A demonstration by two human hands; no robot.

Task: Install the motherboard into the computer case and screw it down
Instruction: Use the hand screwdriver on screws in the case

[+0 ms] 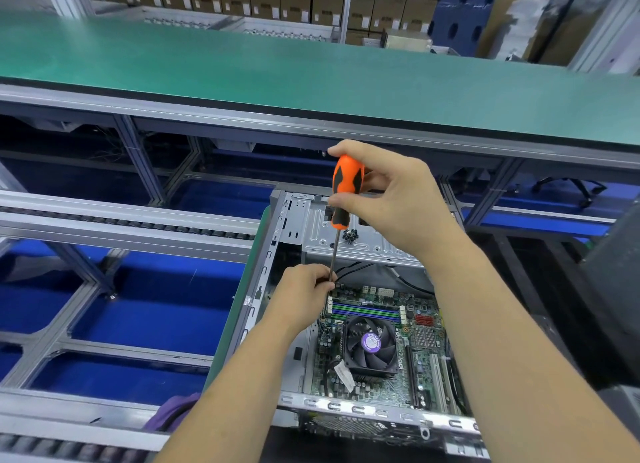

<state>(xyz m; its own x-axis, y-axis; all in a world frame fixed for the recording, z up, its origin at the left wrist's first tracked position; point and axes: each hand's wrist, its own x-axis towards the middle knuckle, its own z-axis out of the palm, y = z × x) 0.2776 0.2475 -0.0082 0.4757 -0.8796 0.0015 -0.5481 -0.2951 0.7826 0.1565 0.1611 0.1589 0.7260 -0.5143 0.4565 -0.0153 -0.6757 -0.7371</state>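
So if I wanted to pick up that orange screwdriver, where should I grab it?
Probably by the fat orange-and-black handle of the screwdriver, coming from the right side, as the right hand does. It stands nearly upright, the handle is thick and shaped for fingers, and the thin metal shaft below is already pinched by the left hand.

The computer case [313, 227] at center is bare, dull-grey sheet metal. The screwdriver [346, 189] has a smooth orange-and-black plastic handle and a thin steel shaft. At the top of the frame, the bench top [311, 71] is a matt green mat, edged with brushed aluminium.
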